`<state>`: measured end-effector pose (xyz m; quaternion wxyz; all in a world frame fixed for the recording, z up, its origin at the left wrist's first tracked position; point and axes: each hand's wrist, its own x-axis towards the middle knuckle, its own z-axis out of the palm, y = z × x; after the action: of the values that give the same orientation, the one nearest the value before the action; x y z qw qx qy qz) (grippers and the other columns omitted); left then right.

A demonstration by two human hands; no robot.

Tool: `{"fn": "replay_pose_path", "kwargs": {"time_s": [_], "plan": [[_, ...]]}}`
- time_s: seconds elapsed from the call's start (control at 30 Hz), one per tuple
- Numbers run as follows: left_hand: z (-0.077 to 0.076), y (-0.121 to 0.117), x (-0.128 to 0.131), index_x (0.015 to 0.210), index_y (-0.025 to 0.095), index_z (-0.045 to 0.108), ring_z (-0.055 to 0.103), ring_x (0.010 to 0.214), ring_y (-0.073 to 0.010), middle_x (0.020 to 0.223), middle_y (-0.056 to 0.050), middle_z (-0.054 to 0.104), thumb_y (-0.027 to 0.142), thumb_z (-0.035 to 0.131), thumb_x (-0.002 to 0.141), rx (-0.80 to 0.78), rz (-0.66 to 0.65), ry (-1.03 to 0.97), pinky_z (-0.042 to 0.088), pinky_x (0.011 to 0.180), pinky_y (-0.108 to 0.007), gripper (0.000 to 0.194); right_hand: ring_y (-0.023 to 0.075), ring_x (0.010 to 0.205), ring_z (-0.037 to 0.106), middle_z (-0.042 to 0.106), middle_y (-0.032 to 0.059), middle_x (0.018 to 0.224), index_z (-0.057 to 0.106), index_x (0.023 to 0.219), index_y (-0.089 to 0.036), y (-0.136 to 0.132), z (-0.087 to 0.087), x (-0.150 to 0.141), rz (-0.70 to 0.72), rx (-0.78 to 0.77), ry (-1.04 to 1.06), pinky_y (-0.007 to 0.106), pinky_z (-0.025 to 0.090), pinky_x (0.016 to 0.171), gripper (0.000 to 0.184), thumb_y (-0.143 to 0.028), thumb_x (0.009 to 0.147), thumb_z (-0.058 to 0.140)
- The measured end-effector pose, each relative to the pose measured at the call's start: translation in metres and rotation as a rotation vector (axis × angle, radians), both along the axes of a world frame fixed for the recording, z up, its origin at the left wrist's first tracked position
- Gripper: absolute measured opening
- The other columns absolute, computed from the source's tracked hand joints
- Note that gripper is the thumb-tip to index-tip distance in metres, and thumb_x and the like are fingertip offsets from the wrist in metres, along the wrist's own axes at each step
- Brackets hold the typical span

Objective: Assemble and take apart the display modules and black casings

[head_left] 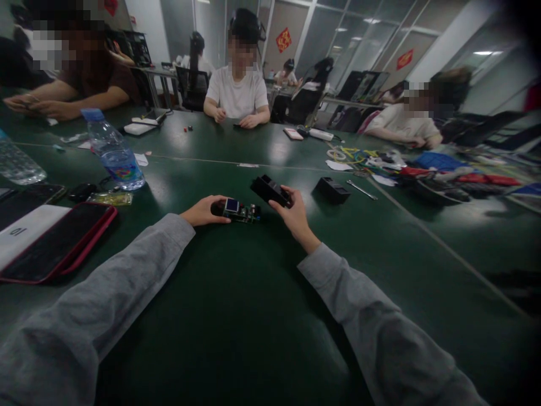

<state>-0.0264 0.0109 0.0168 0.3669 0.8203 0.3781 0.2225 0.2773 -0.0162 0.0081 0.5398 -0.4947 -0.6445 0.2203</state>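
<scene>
My left hand point(205, 211) grips one end of a small circuit board point(243, 212) that carries a little square screen. In my right hand point(295, 213) is a black plastic case point(267, 189), tilted and raised a little above the table, just right of the board. Fingers and thumb close around the case's right end. The board and the case are apart. A second black case point(332, 190) stands on the table to the right of my right hand. Beside it lies a thin metal wrench-like tool point(362, 190).
Water bottles point(114, 152) stand at the left, near a red-cased tablet point(59, 242) and a white box point(25, 231). Tangled cables point(359, 158) and a blue bundle point(439, 159) lie at the right on the green table point(236, 316). Several people sit around.
</scene>
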Motion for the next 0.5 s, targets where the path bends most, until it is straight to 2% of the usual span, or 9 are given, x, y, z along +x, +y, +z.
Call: {"fn": "replay_pose_path", "kwargs": {"time_s": [0.13,0.23,0.5], "plan": [[-0.003,0.001,0.001,0.133,0.021,0.048,0.056,0.12,-0.0275,0.129,-0.012,0.06,0.039,0.077,0.07,-0.028,0.023,-0.045,0.039,0.103,-0.051,0.072,0.0241,0.114,0.057,0.057,0.0074,0.123,0.047,0.124,-0.025,-0.013,0.013,-0.022,0.257,-0.071,0.028,0.043,0.048,0.099,0.059,-0.046,0.076,0.075],[-0.003,0.0,0.002,0.133,0.017,0.048,0.057,0.12,-0.0288,0.129,-0.015,0.06,0.04,0.079,0.067,-0.046,0.075,-0.041,0.04,0.103,-0.051,0.076,0.0237,0.115,0.056,0.057,0.0063,0.125,0.048,0.124,-0.027,-0.019,0.016,-0.031,0.36,-0.095,-0.014,0.044,0.048,0.1,0.057,-0.044,0.077,0.075],[-0.002,-0.001,0.002,0.134,0.018,0.048,0.057,0.121,-0.0295,0.131,-0.015,0.059,0.041,0.079,0.067,-0.052,0.076,-0.046,0.04,0.103,-0.052,0.077,0.0241,0.112,0.057,0.057,0.0058,0.122,0.051,0.121,-0.026,-0.021,0.022,-0.028,0.336,0.005,-0.106,0.044,0.049,0.096,0.053,-0.039,0.077,0.076]]}}
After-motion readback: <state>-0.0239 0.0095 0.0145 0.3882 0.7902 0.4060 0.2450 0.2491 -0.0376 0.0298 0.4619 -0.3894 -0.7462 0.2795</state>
